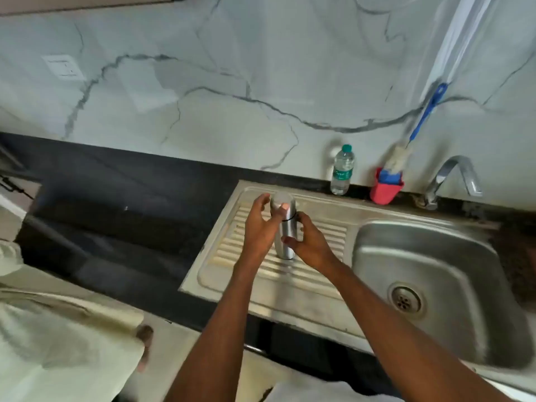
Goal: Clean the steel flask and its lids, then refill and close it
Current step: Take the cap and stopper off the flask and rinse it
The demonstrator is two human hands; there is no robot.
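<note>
The steel flask stands upright on the ribbed drainboard; the right hand grips its body; the left hand curls round its lid.

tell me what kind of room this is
Most likely a home kitchen: a steel sink with a ribbed drainboard, a tap above it, and a bottle brush standing in a red holder.

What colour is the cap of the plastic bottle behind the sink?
Green; the cap on the clear bottle shows best in the head view.
</note>
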